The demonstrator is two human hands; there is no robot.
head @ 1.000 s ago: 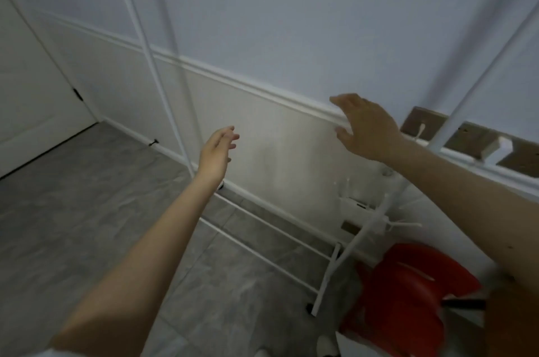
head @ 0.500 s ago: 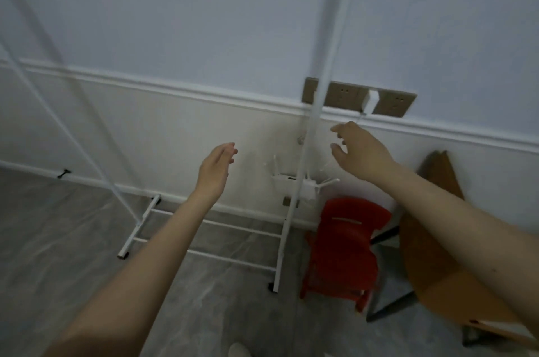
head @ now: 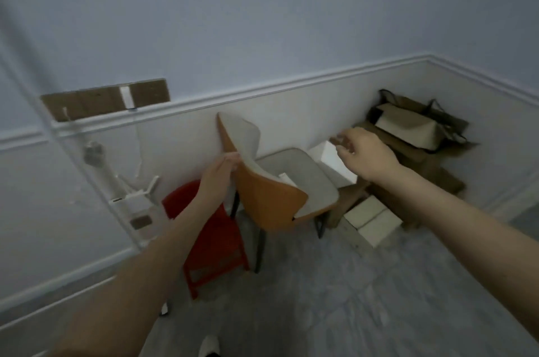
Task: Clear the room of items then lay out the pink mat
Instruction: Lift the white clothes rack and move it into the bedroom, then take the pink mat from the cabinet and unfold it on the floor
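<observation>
My left hand (head: 218, 173) reaches out with its fingers straight and together, the fingertips at the outer edge of the orange chair (head: 271, 199) back; whether they touch it I cannot tell through the blur. My right hand (head: 363, 152) hangs in the air above the chair's far side, fingers loosely spread and holding nothing.

The orange chair stands against the wall with its grey-padded back upright and its seat facing right, toward the corner, so its long line runs along the wall. Just beside it on the left sits a low red chair (head: 213, 237), touching or nearly touching it. A white box (head: 335, 164) lies past the seat on the right, and beyond that, in the corner, are cardboard boxes (head: 414, 170) with a dark bag (head: 420, 120) on top. A white rack pole (head: 87, 170) slants across the left of the view, streaked by motion. I see no pink mat here.
</observation>
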